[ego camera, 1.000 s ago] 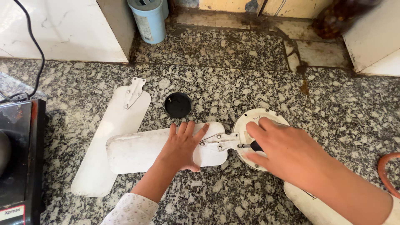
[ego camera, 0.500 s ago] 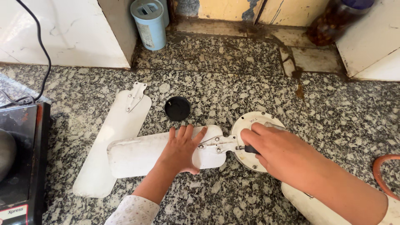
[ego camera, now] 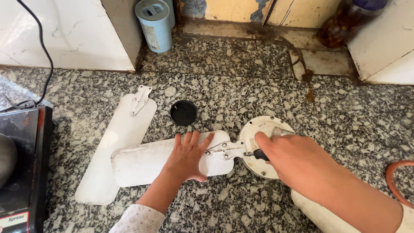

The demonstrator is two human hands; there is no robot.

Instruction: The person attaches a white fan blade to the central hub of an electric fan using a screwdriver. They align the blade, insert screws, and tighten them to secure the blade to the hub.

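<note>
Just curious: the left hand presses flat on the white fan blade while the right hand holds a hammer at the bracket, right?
Not quite. In the head view the right hand holds a screwdriver, not a hammer. The left hand does press flat on the blade.

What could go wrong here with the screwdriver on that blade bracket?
The screwdriver in the right hand meets the bracket at a low angle, so its tip may slip toward the left hand pressing the fan blade. The round motor housing lies loose on the granite floor and might shift.
</note>
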